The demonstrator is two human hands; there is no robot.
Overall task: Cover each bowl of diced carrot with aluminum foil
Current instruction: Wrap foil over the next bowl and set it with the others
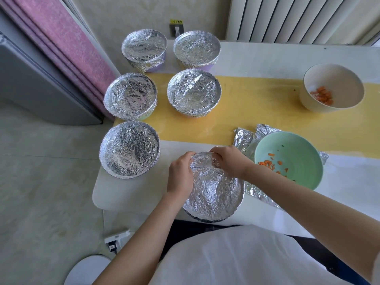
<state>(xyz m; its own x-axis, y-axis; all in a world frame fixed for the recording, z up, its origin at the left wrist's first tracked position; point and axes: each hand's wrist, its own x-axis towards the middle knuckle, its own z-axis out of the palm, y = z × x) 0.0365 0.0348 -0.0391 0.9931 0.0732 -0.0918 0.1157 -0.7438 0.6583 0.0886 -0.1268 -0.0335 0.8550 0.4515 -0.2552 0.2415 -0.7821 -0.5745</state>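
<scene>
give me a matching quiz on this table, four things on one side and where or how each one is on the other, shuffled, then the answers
Things
1. green bowl
2. cream bowl
3. near bowl
4. loose foil sheet

States
a. uncovered, on the yellow runner at far right
b. foil-topped, gripped at its far rim by the left hand and right hand
c. lies beneath a bowl, edges sticking out
d. uncovered, standing on foil

Pairs: 1-d, 2-a, 3-b, 4-c
</scene>
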